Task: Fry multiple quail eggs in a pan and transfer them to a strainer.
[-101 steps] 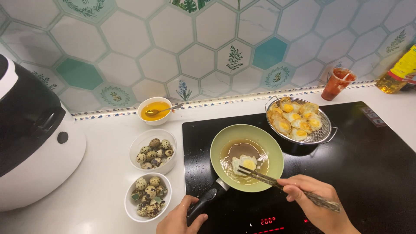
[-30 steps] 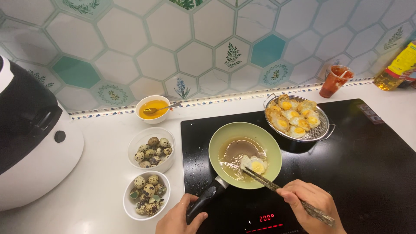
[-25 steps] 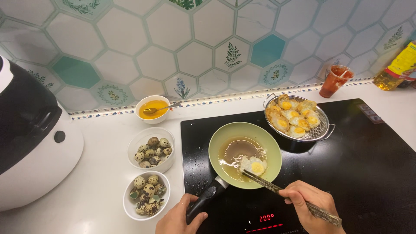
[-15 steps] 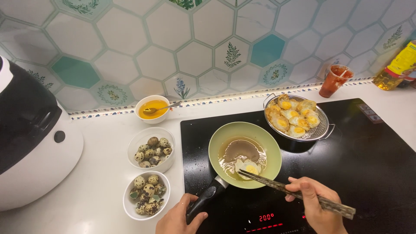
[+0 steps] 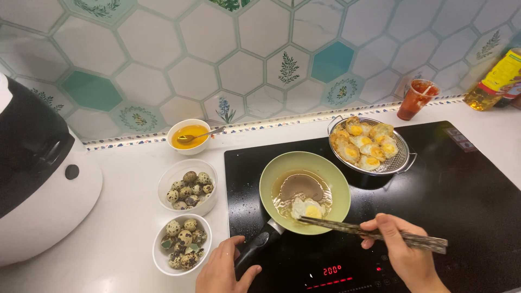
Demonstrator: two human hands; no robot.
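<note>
A small green frying pan (image 5: 331, 179) sits on the black induction hob (image 5: 456, 195). A little egg (image 5: 308, 208) fries in oil at the pan's near side. My left hand (image 5: 223, 269) grips the pan's black handle (image 5: 259, 245). My right hand (image 5: 402, 250) holds dark chopsticks (image 5: 353, 229), their tips lying at the near edge of the egg. A metal strainer basket (image 5: 402, 157) with several fried eggs rests on the hob to the right of the pan.
Two white bowls of speckled quail eggs (image 5: 189, 184) (image 5: 182, 242) stand left of the hob. A white bowl of yellow liquid with a spoon (image 5: 188, 135) is behind them. A white and black appliance (image 5: 38, 173) fills the left. A red cup (image 5: 415, 99) and oil bottle (image 5: 496, 81) stand at back right.
My right hand has swung the chopsticks lower and flatter; their tips slid from the middle of the pan to its near edge. The egg has shifted slightly toward the near side.
</note>
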